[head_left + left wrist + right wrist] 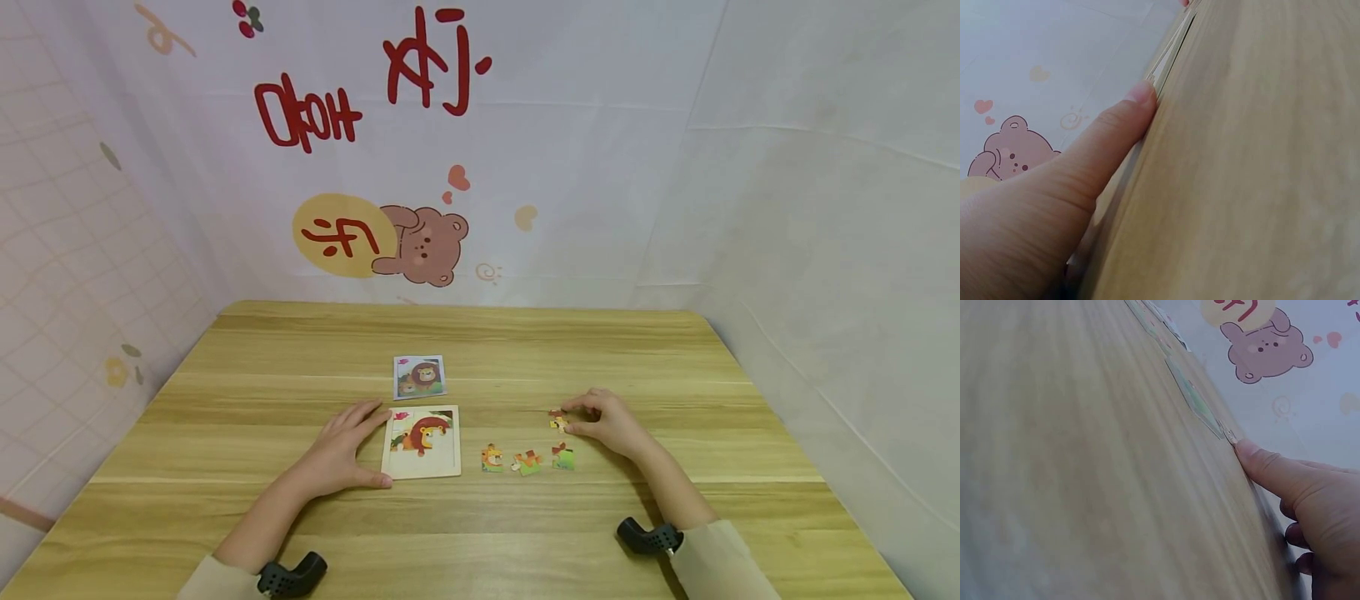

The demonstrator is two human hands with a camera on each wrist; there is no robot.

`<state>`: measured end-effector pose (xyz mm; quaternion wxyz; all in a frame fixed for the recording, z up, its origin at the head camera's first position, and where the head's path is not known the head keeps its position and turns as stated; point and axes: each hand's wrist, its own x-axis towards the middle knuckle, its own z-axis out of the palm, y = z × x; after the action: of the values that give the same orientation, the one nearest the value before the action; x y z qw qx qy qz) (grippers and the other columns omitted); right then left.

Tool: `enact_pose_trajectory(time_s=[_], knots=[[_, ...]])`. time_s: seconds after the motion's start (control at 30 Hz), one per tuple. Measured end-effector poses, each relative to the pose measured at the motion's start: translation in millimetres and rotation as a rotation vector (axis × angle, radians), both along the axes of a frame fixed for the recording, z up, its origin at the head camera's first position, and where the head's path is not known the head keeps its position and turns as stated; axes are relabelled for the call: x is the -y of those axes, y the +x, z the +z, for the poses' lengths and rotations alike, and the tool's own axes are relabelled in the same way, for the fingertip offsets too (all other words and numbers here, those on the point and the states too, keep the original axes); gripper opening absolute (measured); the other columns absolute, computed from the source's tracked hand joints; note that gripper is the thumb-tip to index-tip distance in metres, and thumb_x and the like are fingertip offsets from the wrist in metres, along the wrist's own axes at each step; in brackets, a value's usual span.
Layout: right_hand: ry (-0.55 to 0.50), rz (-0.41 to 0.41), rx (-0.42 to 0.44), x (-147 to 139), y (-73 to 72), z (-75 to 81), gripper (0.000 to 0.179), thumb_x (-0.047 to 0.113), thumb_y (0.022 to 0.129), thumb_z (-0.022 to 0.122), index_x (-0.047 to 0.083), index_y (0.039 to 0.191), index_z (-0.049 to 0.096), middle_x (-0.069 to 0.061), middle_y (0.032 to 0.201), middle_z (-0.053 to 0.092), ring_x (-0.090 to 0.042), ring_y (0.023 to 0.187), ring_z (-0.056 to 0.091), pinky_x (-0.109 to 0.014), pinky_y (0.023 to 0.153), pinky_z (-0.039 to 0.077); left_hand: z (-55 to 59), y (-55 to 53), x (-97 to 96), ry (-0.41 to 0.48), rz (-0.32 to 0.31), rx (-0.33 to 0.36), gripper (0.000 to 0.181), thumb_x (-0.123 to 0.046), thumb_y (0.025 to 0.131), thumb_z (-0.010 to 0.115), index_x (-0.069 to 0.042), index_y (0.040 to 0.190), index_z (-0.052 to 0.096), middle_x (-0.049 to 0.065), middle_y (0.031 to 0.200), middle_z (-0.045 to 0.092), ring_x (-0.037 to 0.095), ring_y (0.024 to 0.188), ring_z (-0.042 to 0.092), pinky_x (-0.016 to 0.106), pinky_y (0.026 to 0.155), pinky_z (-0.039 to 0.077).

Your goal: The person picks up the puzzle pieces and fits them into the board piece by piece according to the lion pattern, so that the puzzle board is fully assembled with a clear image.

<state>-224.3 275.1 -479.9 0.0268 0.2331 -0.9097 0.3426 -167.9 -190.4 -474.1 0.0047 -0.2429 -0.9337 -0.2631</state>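
Steadying the puzzle tray (438,465) just to its right, the left hand (337,450) lies spread, gripping nothing. Three loose pieces (528,463) lie left of the right hand (609,425), which pinches a puzzle piece (557,423). Likely step: piece pickup. Next move apparently requires lifting without slippage.

Worktop (480,542), near edge cut off; left sleeve (217,580), right sleeve (723,562), cut off likewise; puzzle piece (557,422) toward right edge, partly covered by right hand (611,423)
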Motion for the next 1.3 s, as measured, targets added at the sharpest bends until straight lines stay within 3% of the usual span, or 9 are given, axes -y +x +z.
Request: enact_pose_trajectory(time_s=[0.33,0.53,1.3], knots=[[-0.02,-0.007,-0.032,5.3,4.4,3.7,0.031,0.032,0.076,0.081,0.018,0.103,0.075,0.006,0.075,0.052,-0.013,0.071,0.042,-0.029,0.061,0.036,0.3,0.1,0.1,0.001,0.002,0.001,0.108,-0.071,0.061,0.073,-0.005,0.143,0.045,0.02,0.149,0.032,0.044,0.136,0.022,0.066,0.103,0.017],[-0.033,0.008,-0.062,16.8,11.0,13.3,0.031,0.036,0.076,0.08,0.022,0.102,0.074,0.008,0.087,0.061,-0.014,0.079,0.047,-0.03,0.068,0.04,0.0,0.1,0.0,0.006,0.0,-0.001,0.108,-0.07,0.061,0.074,-0.006,0.142,0.045,0.02,0.149,0.032,0.043,0.136,0.022,0.065,0.103,0.017],[-0.081,0.135,-0.153,77.5,27.2,22.7,0.028,0.028,0.072,0.084,0.02,0.098,0.076,0.002,0.069,0.051,-0.011,0.07,0.036,-0.027,0.061,0.033,1.5,0.6,-0.2,-0.005,-0.001,-0.005,0.107,-0.07,0.062,0.074,-0.006,0.142,0.046,0.02,0.149,0.033,0.043,0.136,0.023,0.066,0.102,0.017]])
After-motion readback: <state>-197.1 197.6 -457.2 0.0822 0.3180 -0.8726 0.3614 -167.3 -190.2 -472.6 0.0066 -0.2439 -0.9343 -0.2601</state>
